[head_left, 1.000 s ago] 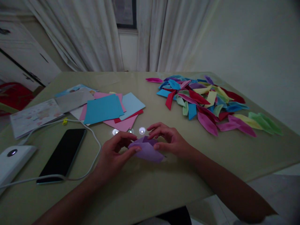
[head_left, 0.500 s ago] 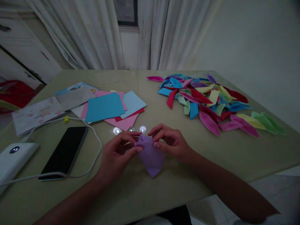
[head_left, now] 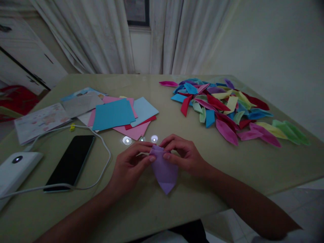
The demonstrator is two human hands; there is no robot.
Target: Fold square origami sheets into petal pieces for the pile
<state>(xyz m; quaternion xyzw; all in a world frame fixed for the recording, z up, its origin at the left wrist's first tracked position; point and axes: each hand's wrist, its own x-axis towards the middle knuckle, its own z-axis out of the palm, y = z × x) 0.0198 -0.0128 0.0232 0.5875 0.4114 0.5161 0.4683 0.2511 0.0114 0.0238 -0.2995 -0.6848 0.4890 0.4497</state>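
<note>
A piece of purple folded paper [head_left: 165, 172] is held between both hands near the table's front, its pointed end toward me. My left hand [head_left: 134, 162] pinches its upper left edge, thumb in front and fingers behind. On the upper right edge, my right hand [head_left: 183, 155] grips the paper the same way. A small folded flap stands up between the fingertips at the top. The fingers behind the paper are partly hidden.
Several coloured sheets lie back left, a blue sheet [head_left: 113, 114] on top. A phone [head_left: 71, 162], a white cable [head_left: 108, 152] and a white power bank [head_left: 20, 168] are at left. Folded paper pieces [head_left: 217, 101] are heaped at back right on the table [head_left: 253, 168].
Both thumbs have shifted slightly on the paper's top edge. The top flap looks lower and the edge is pressed flatter; the pointed end has moved slightly toward me.
</note>
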